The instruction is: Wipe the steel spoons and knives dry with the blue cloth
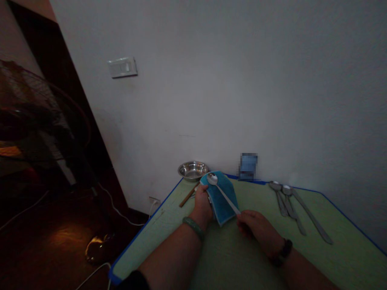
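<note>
The spoon (225, 196), probably light, stiff and slippery, best held by its handle, is pinched there by the right hand (258, 227), its head toward eleven o'clock over the soft cloth (222, 206) grasped by the left hand (203, 204).

Free gap betw. cloth (222, 207) & R spoons (290, 211), pixelated obj. (248, 166) behind

no legible txt, brands, nos. or signs, blue item (248, 166) nr wall pixelated, unreadable

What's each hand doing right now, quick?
Left hand: closed, holding the blue cloth.
Right hand: closed, holding a spoon by its handle.
</note>
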Tool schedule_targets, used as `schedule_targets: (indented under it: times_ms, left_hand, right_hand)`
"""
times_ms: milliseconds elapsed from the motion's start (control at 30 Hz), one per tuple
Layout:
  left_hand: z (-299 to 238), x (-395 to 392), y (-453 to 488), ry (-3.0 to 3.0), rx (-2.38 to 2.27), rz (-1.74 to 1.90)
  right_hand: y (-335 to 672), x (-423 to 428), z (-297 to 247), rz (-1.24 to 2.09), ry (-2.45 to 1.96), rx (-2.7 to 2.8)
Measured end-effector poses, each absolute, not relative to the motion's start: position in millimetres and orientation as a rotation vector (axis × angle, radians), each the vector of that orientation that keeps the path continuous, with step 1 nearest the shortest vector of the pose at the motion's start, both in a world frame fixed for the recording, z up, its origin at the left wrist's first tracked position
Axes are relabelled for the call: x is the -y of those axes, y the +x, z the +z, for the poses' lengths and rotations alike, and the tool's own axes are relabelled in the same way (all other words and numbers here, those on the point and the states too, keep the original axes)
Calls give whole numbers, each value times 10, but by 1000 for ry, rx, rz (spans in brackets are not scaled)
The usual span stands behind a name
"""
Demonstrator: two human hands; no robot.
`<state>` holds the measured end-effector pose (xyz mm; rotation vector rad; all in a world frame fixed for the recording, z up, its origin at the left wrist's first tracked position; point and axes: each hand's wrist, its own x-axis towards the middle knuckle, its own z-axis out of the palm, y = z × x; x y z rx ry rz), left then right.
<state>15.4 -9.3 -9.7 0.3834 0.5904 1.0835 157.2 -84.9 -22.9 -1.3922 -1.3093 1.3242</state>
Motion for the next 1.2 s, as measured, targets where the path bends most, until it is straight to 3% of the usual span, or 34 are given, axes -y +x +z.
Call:
schedule_targets:
  times_ms: [1200]
  left_hand:
    - [-118,83,143,368,-611,1070]
  right_hand:
    - [1582,828,-263,1376,-1345,1240]
